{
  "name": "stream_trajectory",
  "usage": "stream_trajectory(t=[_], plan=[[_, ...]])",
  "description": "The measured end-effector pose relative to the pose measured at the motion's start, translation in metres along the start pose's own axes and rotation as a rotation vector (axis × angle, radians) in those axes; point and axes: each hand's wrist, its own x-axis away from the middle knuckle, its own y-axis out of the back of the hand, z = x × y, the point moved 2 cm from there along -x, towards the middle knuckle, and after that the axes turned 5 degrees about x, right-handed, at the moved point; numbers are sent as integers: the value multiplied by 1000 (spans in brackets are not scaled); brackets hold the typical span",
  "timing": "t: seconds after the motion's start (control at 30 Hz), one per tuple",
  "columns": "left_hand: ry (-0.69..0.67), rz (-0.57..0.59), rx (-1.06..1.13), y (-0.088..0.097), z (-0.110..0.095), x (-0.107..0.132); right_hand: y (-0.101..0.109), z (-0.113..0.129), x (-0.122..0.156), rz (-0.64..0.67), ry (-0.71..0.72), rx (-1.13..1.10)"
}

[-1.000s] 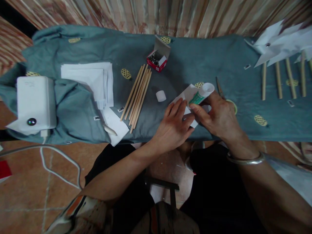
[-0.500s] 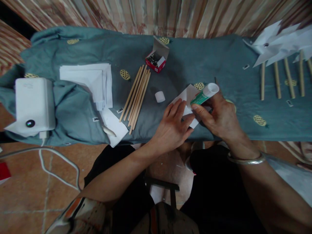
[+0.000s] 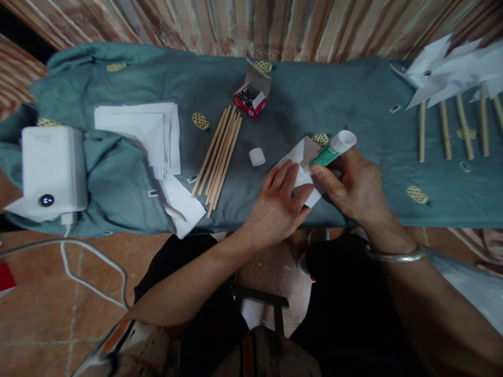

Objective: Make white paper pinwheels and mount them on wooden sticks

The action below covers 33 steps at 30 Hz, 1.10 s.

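Observation:
My right hand (image 3: 353, 188) grips a green and white glue stick (image 3: 332, 149), its tip down against a folded white paper piece (image 3: 301, 157) on the teal cloth. My left hand (image 3: 277, 204) lies flat on that paper, fingers stretched out, pressing it down. The glue stick's white cap (image 3: 257, 156) stands on the cloth just left of the paper. A silver bangle (image 3: 395, 255) circles my right wrist.
A bundle of wooden sticks (image 3: 220, 152) lies left of the cap, a red box of clips (image 3: 251, 94) behind it. White paper sheets (image 3: 137, 131) and a white device (image 3: 53, 167) sit at left. Paper pinwheels on sticks (image 3: 451, 78) lie at right. A white cable (image 3: 90, 272) runs across the floor.
The glue stick in my right hand has shifted slightly up and to the right over the paper. My left hand has stayed on the paper.

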Motion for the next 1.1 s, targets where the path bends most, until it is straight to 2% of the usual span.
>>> stream_trajectory(t=[0.57,0.83,1.1], plan=[[-1,-2,17,-1,1,0,-3,3,-5,21,-25,-4],[-6,-17,51,-1,1,1,-6,3,-3,-45,47,-167],[4,-37,96,-3,3,2,-3,1,3,-1,2,-225]])
